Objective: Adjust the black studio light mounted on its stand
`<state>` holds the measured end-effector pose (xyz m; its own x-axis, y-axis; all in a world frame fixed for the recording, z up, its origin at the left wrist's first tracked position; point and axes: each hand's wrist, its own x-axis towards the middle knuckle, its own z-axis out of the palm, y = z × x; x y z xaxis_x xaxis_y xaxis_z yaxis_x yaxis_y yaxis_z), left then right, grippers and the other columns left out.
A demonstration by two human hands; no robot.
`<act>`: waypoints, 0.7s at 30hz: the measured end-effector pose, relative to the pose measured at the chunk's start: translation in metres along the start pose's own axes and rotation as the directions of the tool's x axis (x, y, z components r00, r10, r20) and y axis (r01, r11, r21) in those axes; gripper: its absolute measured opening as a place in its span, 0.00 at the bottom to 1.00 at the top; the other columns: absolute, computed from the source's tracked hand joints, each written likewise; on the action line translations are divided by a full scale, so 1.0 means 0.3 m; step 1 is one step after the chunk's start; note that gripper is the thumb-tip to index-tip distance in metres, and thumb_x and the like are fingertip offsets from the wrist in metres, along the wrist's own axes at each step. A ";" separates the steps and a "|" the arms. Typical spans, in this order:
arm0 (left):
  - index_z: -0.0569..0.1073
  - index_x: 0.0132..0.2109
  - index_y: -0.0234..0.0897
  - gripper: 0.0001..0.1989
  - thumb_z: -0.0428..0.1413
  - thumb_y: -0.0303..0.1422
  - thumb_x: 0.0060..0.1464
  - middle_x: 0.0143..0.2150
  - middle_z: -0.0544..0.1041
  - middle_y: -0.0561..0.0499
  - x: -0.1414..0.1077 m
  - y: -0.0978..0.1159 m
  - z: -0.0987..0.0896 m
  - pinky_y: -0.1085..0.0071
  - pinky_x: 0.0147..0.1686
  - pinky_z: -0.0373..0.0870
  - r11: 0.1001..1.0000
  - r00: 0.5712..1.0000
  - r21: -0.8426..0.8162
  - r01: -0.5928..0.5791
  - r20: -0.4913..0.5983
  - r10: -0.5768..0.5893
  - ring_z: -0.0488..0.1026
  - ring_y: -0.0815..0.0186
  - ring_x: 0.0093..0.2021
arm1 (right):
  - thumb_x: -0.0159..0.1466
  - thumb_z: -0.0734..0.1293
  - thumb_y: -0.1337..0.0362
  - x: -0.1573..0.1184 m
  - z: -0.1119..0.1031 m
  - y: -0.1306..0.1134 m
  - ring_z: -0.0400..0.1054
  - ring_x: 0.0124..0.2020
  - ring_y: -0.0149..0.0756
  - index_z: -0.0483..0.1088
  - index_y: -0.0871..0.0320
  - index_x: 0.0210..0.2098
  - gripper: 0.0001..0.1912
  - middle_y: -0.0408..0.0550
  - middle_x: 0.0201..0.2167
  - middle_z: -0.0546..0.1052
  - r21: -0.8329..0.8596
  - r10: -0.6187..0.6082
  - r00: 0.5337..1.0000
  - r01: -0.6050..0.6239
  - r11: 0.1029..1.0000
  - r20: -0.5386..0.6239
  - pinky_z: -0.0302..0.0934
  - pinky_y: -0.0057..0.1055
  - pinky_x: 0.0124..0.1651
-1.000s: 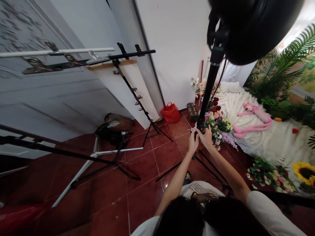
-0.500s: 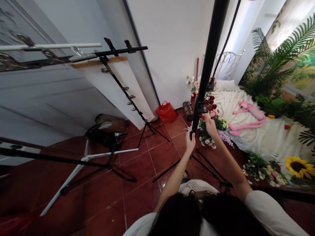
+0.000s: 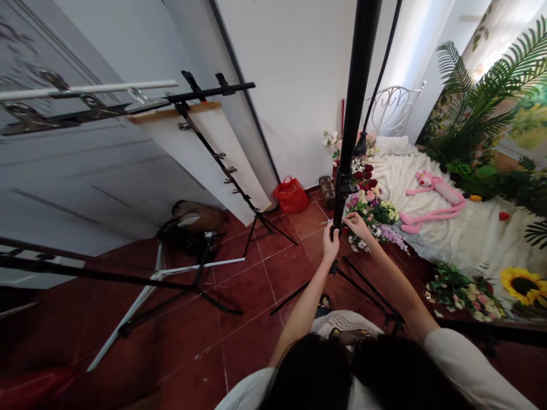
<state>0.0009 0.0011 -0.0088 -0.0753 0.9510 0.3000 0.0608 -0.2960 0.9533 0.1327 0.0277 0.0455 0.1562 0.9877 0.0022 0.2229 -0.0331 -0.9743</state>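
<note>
A black light stand (image 3: 361,85) rises in front of me, its tripod legs (image 3: 370,285) spread on the floor. My left hand (image 3: 330,244) wraps round the lower part of the pole. Just to the pole's right, my right hand (image 3: 358,225) has its thumb and fingertips pinched together against the pole's side, below a black clamp collar (image 3: 346,183). Whatever lies between those fingertips is too small to make out. Beside the pole hangs a black cable (image 3: 386,65) with a thicker dark piece (image 3: 361,144) at its lower end.
At left stand a backdrop stand (image 3: 222,162) with a white sheet and clips, and a white-legged stand (image 3: 139,307). A red bag (image 3: 291,195) sits by the wall. Flowers (image 3: 370,199), a white-draped bed (image 3: 478,233) and a pink plush toy (image 3: 442,199) are at right.
My right hand has moved down from the clamp collar to a lower spot beside the pole. My left hand keeps its hold. The pole now appears slightly further left and more upright.
</note>
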 end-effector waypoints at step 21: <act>0.67 0.39 0.36 0.21 0.47 0.51 0.56 0.36 0.72 0.46 -0.314 -0.120 0.108 0.64 0.43 0.69 0.958 0.959 0.087 0.273 0.049 -0.278 0.71 0.64 0.37 | 0.59 0.66 0.60 -0.378 -0.180 0.193 0.67 0.18 0.28 0.68 0.57 0.30 0.07 0.42 0.19 0.74 0.493 0.509 0.831 -0.353 0.795 -0.226 0.66 0.24 0.24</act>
<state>0.0380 -0.0748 -0.0726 -0.0400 0.9990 0.0215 0.1239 -0.0164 0.9922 0.1799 -0.0944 0.0009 0.4611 0.7689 -0.4428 -0.3526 -0.2992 -0.8867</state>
